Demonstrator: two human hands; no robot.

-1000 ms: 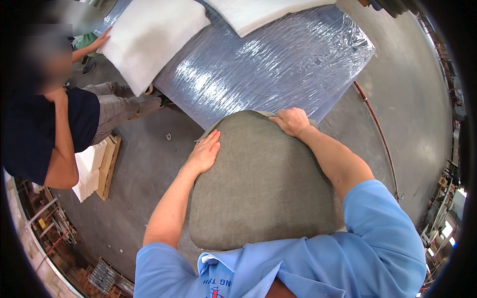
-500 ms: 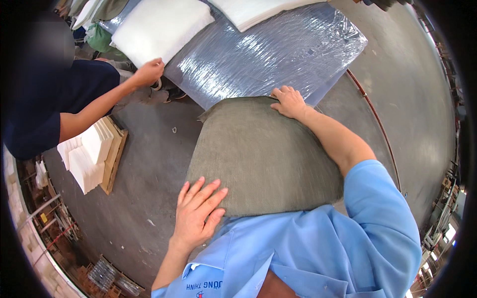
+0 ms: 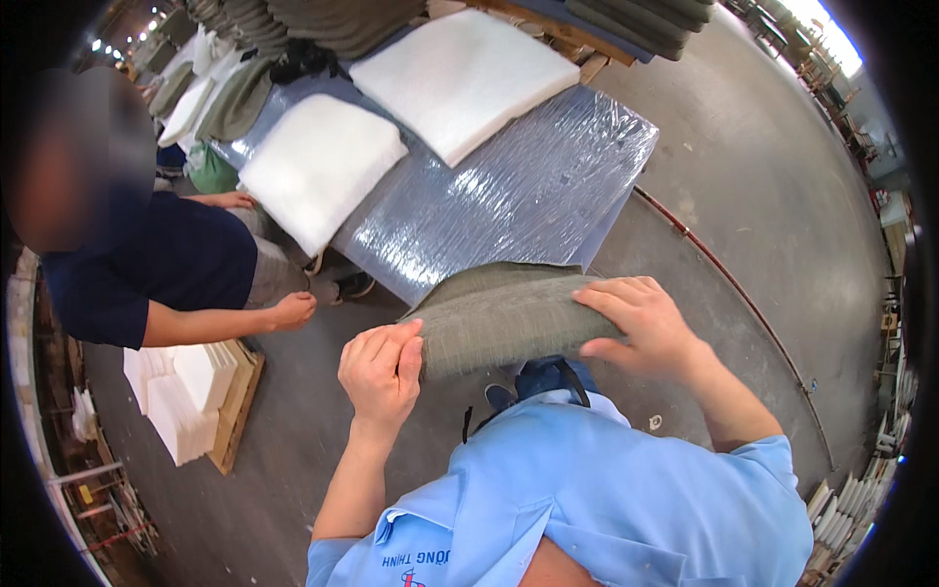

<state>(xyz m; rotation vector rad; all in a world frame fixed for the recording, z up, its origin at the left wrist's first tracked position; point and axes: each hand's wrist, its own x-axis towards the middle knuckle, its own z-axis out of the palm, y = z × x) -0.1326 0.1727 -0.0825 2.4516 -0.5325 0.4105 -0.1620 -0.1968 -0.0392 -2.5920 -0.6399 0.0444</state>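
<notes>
A grey-green fabric cushion cover [image 3: 499, 328], filled out like a seat cushion, is held up in front of my body with its narrow side toward me. A loose flap of cloth rises along its far edge. My left hand [image 3: 380, 377] pinches the cover's left end, thumb and fingers pressed together. At the right end my right hand [image 3: 641, 328] grips it, fingers over the top and thumb on the near side. What is inside the cover is hidden.
Ahead stands a table wrapped in shiny plastic [image 3: 489, 205], bearing two white padding slabs [image 3: 318, 171]. A co-worker in a dark shirt [image 3: 205, 259] is at the left, beside white foam pieces [image 3: 186, 411] on a pallet. Grey-green cushions [image 3: 333, 24] are stacked behind. A hose [image 3: 704, 249] crosses the floor at right.
The cushion cover has tipped from its broad face to its narrow side. My left hand has risen and closed on its end; my right hand has come nearer. The co-worker's hand has left the white padding.
</notes>
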